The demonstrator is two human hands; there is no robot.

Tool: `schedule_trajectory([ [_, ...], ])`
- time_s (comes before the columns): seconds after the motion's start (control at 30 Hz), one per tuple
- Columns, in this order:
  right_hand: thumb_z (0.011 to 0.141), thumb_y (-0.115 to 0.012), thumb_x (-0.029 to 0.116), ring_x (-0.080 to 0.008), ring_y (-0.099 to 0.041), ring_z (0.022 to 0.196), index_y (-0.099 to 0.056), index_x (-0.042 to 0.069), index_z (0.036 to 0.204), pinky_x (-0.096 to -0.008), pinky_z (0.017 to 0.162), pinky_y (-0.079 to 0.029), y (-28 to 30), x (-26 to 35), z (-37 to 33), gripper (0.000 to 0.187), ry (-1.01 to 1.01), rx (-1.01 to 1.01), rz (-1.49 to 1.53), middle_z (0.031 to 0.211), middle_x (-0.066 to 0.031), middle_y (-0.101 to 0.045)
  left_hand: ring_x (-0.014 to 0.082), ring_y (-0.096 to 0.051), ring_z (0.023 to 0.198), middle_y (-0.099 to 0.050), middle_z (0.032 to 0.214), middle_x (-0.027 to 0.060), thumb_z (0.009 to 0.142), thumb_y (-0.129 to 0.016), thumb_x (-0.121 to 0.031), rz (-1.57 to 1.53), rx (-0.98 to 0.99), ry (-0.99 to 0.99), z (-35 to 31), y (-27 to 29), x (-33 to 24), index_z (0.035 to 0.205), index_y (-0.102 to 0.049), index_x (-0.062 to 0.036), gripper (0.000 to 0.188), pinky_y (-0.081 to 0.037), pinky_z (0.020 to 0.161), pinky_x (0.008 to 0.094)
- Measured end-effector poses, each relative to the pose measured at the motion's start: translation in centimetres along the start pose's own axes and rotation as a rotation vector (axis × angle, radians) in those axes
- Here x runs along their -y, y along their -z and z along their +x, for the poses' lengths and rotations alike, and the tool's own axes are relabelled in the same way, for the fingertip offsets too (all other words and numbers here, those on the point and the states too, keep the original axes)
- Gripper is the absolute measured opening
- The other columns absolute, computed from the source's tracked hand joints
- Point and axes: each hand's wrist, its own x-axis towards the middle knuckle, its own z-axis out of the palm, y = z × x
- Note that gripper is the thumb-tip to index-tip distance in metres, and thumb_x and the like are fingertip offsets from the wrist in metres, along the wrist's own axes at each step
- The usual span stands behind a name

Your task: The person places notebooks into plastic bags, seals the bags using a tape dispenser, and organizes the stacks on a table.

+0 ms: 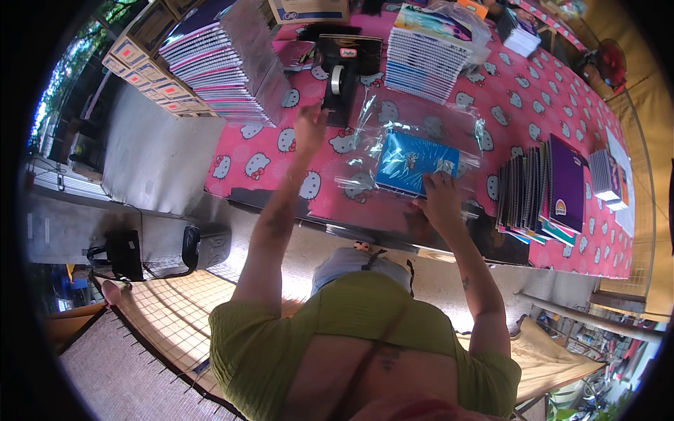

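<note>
A blue spiral notebook (413,160) lies on the table inside a clear plastic sleeve (372,133) that spreads well past its edges. My right hand (441,196) rests on the notebook's near right corner, fingers stretched out over the plastic. Farther left, my left hand (311,128) is at the side of a black tape dispenser (338,105) carrying a roll of tape (337,79). Its fingers are bent together by the dispenser's near end. Whatever they pinch is too small to make out.
Tall stacks of spiral notebooks (225,70) stand at the left and another stack (428,59) at the back. Cardboard boxes (151,81) are piled beyond the left edge. Upright notebooks (565,182) and small pads (608,175) sit at the right on the pink patterned tablecloth (516,119).
</note>
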Motion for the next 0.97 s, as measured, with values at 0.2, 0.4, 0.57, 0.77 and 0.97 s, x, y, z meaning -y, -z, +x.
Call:
schedule_trajectory([
  [0.2, 0.069, -0.08, 0.035, -0.0282, -0.054, 0.114, -0.06, 0.001, 0.123, -0.0461, 0.106, -0.036, -0.4, -0.7, -0.3, 0.067, -0.015, 0.017, -0.021, 0.114, -0.0111, -0.057, 0.0146, -0.06, 0.062, -0.064, 0.073, 0.0036, 0.084, -0.073, -0.018, -0.688, 0.329, 0.63, 4.5, -2.3, 1.0, 0.093, -0.068, -0.0057, 0.016, -0.049, 0.058, 0.0282],
  [0.4, 0.07, -0.079, 0.036, -0.0274, -0.055, 0.113, -0.059, 0.001, 0.124, -0.0442, 0.101, -0.039, 0.2, 0.3, 0.0, 0.068, -0.014, 0.042, 0.025, 0.115, -0.0105, -0.057, 0.0161, -0.063, 0.066, -0.066, 0.08, 0.0055, 0.086, -0.069, -0.016, -0.645, 0.159, 0.476, -2.2, -2.3, 6.3, 0.089, -0.065, -0.005, 0.012, -0.05, 0.057, 0.0302],
  [0.57, 0.068, -0.081, 0.034, -0.0272, -0.056, 0.109, -0.06, 0.001, 0.122, -0.0418, 0.096, -0.042, -0.4, -1.4, -0.9, 0.067, -0.025, -0.021, 0.042, 0.112, -0.0094, -0.057, 0.022, -0.068, 0.072, -0.069, 0.078, 0.0114, 0.085, -0.068, -0.02, 0.528, 0.248, 0.073, 1.9, -0.2, -2.4, 0.09, -0.067, 0.0003, 0.021, -0.052, 0.064, 0.0385],
  [0.77, 0.065, -0.082, 0.031, -0.026, -0.057, 0.105, -0.061, -0.001, 0.116, -0.04, 0.093, -0.044, -1.4, -2.1, -0.9, 0.064, 0.069, -0.055, 0.093, 0.112, -0.0088, -0.056, 0.012, -0.064, 0.074, -0.07, 0.083, 0.007, 0.085, -0.067, -0.006, -0.648, 0.487, 0.115, -3.4, -4.5, -20.5, 0.092, -0.068, 0.003, 0.012, -0.051, 0.066, 0.0261],
  [0.97, 0.065, -0.083, 0.032, -0.0265, -0.058, 0.109, -0.062, 0.001, 0.116, -0.0404, 0.094, -0.044, -2.6, -3.1, -1.7, 0.064, 0.048, -0.1, 0.159, 0.118, -0.0097, -0.055, 0.0139, -0.068, 0.072, -0.073, 0.081, 0.0098, 0.077, -0.079, -0.022, -0.411, 0.693, 0.413, -6.9, -8.5, -23.0, 0.096, -0.072, -0.0014, 0.029, -0.052, 0.066, 0.0254],
])
